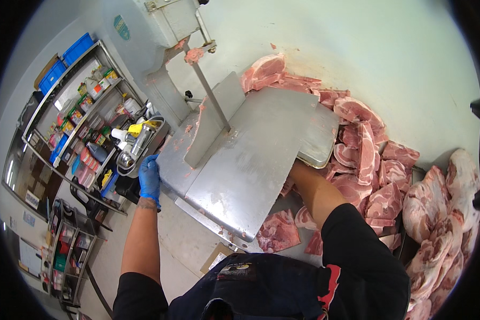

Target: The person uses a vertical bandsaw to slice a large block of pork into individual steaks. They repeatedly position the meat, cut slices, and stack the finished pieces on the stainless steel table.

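A steel bandsaw table point(240, 160) fills the middle of the view, with an upright blade point(208, 88) and a metal guide plate point(216, 120) beside it. Scraps of meat cling to the blade guard and the plate. My left hand point(149, 180), in a blue glove, rests at the table's left edge; its fingertips are partly hidden. My right forearm reaches under the table's right side, where the table hides the hand. Cut pieces of raw meat point(350, 188) lie around that arm, and a flat slab point(279, 232) is near the table's front corner.
Large uncut meat pieces point(428, 204) are heaped at the far right. A metal tray point(318, 144) sits under the table's right edge. On the left stand a wire shelf point(88, 104) with bottles and jars, and a container point(144, 148) of metal parts. A cardboard box point(216, 256) is below.
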Available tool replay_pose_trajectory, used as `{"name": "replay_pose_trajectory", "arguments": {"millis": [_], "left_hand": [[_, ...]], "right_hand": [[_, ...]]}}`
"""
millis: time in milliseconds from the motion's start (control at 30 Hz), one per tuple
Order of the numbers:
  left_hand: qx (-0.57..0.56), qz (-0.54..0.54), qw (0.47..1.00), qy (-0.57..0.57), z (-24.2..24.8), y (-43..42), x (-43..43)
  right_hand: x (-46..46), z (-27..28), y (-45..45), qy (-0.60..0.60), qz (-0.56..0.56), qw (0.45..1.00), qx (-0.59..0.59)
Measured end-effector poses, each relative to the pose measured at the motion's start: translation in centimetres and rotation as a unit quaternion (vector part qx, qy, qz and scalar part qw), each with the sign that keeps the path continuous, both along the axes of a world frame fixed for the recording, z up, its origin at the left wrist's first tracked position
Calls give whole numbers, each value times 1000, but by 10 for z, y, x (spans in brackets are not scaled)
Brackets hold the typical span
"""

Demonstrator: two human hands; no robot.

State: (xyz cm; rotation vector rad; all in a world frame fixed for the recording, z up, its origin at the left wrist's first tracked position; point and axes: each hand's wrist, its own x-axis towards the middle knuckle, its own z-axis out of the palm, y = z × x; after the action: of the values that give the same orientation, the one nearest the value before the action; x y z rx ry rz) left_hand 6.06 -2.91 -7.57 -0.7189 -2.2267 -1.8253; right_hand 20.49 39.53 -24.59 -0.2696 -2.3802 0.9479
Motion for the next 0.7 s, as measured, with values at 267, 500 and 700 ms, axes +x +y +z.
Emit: {"name": "replay_pose_trajectory", "arguments": {"millis": [267, 500, 700], "left_hand": [[-26, 33, 999, 0, 0, 0, 2], [-38, 44, 998, 18, -3, 0, -4], [-34, 27, 999, 4, -4, -3, -5]], "right_hand": [[3, -1, -3, 13, 8, 999, -49], [24, -7, -5, 41, -9, 994, -97], [62, -9, -6, 65, -20, 988, -140]]}}
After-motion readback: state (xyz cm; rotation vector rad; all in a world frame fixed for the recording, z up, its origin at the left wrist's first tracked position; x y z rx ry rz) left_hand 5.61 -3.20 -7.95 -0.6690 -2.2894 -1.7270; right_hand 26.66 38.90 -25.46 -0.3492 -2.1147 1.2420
